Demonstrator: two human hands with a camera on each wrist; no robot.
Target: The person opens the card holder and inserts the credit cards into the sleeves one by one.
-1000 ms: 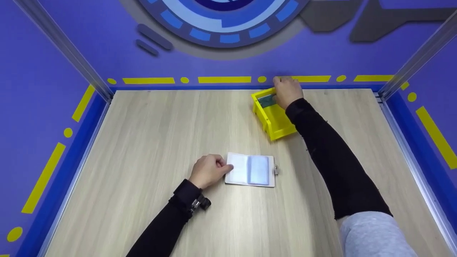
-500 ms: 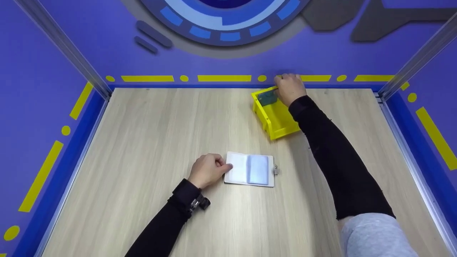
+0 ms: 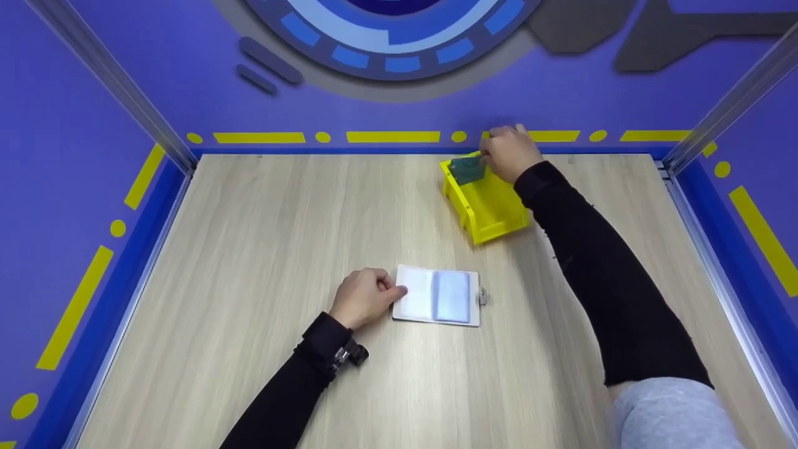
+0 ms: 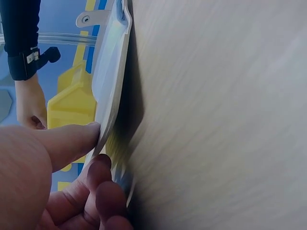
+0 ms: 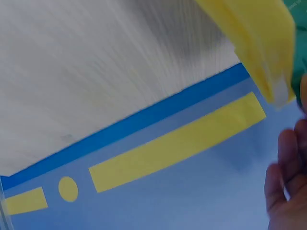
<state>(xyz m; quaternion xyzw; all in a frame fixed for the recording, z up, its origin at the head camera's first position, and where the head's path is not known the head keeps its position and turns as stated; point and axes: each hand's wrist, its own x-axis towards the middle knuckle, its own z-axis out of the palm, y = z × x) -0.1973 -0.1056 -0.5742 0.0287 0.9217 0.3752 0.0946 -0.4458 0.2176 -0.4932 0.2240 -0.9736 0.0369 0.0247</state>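
An open card holder (image 3: 414, 294) with clear sleeves lies on the table, its snap tab (image 4: 93, 19) on the far side from my left hand. My left hand (image 3: 365, 299) pinches its left edge, thumb on top and fingers below, and in the left wrist view that edge tilts up off the wood. At the back, my right hand (image 3: 512, 153) is over the rear corner of a yellow bin (image 3: 462, 209). It pinches the right end of a green card (image 3: 467, 169), which stands against the bin's back wall; the right wrist view shows only a part of the green card (image 5: 300, 43).
The wooden table (image 3: 280, 237) ends at a blue back wall (image 3: 386, 115) with yellow markings, just behind the bin. Blue panels with metal posts (image 3: 118, 81) close off both sides.
My right hand has shifted slightly to the right, and more of the green card shows, a little higher in the bin. My left hand and the card holder stay in place.
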